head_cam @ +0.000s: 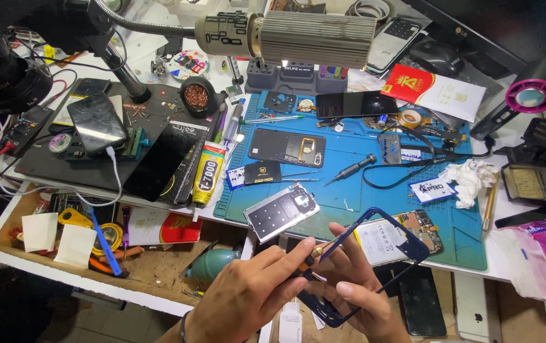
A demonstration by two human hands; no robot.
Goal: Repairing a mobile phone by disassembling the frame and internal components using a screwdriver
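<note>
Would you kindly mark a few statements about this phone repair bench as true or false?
1. Both hands, the left hand and the right hand, touch the dark blue phone frame. True.
2. The blue work mat is bare. False: phone parts, tweezers and a black screwdriver lie on it.
3. The yellow glue tube lies left of the mat. True.
4. The crumpled white tissue lies in the open drawer. False: it lies at the mat's right edge.
5. The left hand holds a thin tool against the frame. True.
</note>
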